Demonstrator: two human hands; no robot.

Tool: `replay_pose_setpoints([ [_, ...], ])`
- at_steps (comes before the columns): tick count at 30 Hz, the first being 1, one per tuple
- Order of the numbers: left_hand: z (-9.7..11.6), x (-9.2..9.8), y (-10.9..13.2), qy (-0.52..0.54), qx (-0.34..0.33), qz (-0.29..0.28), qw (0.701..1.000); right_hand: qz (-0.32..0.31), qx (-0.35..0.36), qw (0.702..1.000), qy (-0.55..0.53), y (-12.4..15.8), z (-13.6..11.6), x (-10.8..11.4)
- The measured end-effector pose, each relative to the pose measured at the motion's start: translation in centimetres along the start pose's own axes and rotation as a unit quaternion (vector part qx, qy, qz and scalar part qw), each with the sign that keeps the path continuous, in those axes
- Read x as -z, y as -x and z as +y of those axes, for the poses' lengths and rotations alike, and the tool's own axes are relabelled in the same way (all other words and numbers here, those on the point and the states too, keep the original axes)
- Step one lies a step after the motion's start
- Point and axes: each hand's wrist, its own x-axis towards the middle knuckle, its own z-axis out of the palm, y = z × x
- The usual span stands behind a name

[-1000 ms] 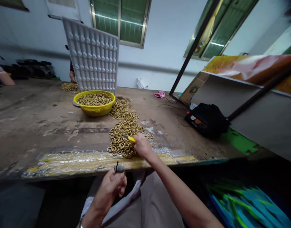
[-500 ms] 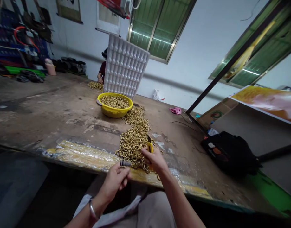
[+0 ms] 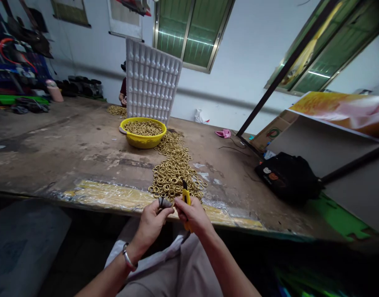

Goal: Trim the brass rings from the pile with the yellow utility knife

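Observation:
My left hand [image 3: 152, 220] is closed around a small dark piece [image 3: 163, 202] pinched at its fingertips, just in front of the table edge. My right hand [image 3: 192, 214] grips a yellow utility knife [image 3: 186, 198] with its dark blade pointing up, right beside the left hand's fingertips. Both hands meet above my lap, below a heap of brass-coloured rings [image 3: 174, 174] spread over the worn table [image 3: 68, 144]. A yellow bowl [image 3: 142, 140] filled with the same rings stands further back along the heap.
A white moulded tray [image 3: 151, 88] stands upright behind the bowl, with another person partly hidden behind it [image 3: 123, 87]. A black bag [image 3: 287, 176] lies at the right beside a slanted board [image 3: 347, 165] and a dark pole [image 3: 288, 66]. Clutter lines the far left wall.
My right hand has left the ring heap with the knife and come back to the table edge beside my left hand. My left hand has risen. The view shifted left.

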Motion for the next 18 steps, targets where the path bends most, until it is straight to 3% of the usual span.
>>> replay_pose_setpoints([
  [3,0.3,0.1,0.1,0.096,0.103,-0.074,0.987,0.060,0.079,0.980,0.174,1.3,0.3,0.5],
  [7,0.5,-0.1,0.4,0.157,0.139,-0.121,0.970,0.103,0.146,0.894,0.411,3.5,0.9,0.9],
  [12,0.4,-0.8,0.7,0.153,0.118,-0.112,0.975,0.116,0.102,0.814,0.560,4.7,1.3,0.3],
  [16,0.6,-0.9,0.9,0.127,0.109,-0.106,0.980,0.108,0.087,0.779,0.612,4.3,1.8,0.0],
  [18,1.1,-0.7,1.2,0.116,0.112,-0.106,0.981,0.120,0.068,0.769,0.624,3.7,2.0,0.9],
])
